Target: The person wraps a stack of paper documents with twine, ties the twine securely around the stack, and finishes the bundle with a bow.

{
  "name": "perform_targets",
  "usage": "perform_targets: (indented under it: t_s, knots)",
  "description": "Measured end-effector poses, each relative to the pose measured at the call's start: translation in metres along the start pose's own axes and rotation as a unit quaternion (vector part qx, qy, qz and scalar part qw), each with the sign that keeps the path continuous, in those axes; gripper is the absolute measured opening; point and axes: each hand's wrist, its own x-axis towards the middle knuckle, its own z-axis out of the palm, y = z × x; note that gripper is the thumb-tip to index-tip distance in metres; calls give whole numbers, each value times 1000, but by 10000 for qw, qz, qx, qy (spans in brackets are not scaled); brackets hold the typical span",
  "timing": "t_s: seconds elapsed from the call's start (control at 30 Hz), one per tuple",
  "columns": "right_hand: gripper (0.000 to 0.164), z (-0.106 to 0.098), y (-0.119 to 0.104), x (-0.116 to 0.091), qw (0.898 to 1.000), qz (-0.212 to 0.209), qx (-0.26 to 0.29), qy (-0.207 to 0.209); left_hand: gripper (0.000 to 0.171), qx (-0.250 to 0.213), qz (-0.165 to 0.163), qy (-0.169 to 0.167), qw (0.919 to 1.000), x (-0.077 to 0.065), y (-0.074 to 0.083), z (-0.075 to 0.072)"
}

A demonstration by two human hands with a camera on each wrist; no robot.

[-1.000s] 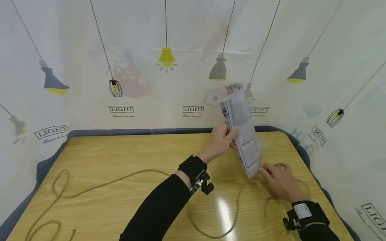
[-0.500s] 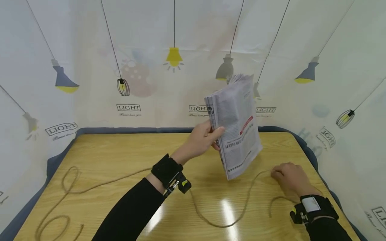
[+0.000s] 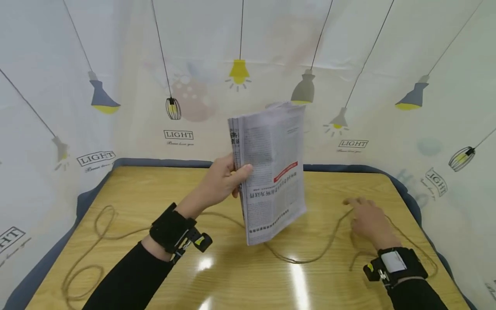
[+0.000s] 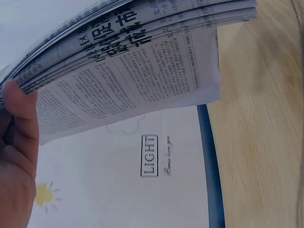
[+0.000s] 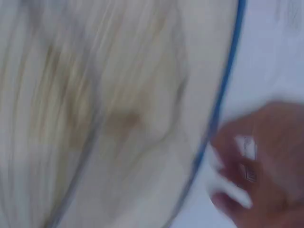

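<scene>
My left hand [image 3: 221,180] grips a folded stack of newspaper [image 3: 271,181] by its left edge, thumb on the front page and the other fingers behind. The paper stands nearly upright over the table. In the left wrist view the layered edges of the newspaper [image 4: 137,33] fan above my left hand [image 4: 19,142]. My right hand [image 3: 370,221] is over the right side of the table, fingers loosely bent and apart. A thin brown rope [image 3: 329,243] runs under the newspaper and up to my right fingertips. In the blurred right wrist view, my right hand [image 5: 266,161] shows nothing between its fingers.
The wooden table [image 3: 155,185] has a dark blue edge [image 3: 341,168]. Rope loops [image 3: 83,275] lie at its left, and a curved rope piece [image 3: 416,245] lies at the right. A white sheet [image 3: 209,142] printed with lamps rises behind.
My left hand has moved left with the newspaper, turning its front page toward me. My right hand, which pinched the rope half a second ago, has loosened its fingers.
</scene>
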Motion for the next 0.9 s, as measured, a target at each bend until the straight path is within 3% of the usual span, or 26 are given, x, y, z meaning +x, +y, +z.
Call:
perform_targets:
  t_s: [0.07, 0.13, 0.17, 0.23, 0.3, 0.5, 0.67, 0.8, 0.87, 0.9]
  knots:
    - [30, 4, -26, 1, 9925, -777, 727, -609, 33, 20, -46, 103, 9999, -7, 0, -7]
    - [30, 11, -46, -1, 9724, -1249, 1405, -1382, 33, 77, -101, 204, 9997, -14, -1, -14]
    - [32, 16, -54, -2, 9639, -1359, 1551, -1685, 34, 113, -124, 243, 9996, -17, -1, -17]
    - [27, 24, -64, -4, 9555, -1598, 1584, -1906, 35, 131, -181, 282, 9994, -24, -2, -21]
    - [20, 32, -67, -6, 9547, -1703, 1583, -1856, 36, 129, -252, 260, 9993, -30, -3, -25]
    - [14, 43, -55, 1, 9699, -1525, 1437, -1244, 34, 145, -361, 113, 9992, -48, -5, -31]
    - [15, 40, -47, 8, 9856, -1192, 883, -813, 32, 113, -436, -48, 9990, -61, -7, -31]
    - [15, 35, -47, 13, 9943, -911, 239, -501, 32, -254, -389, -256, 9986, -70, -6, -28]
    - [8, 34, -52, 15, 9954, -889, 168, -308, 32, -337, -345, -311, 9984, -74, -4, -27]
    - [8, 33, -56, 17, 9951, -868, 395, -242, 32, -365, -328, -335, 9982, -76, -4, -27]
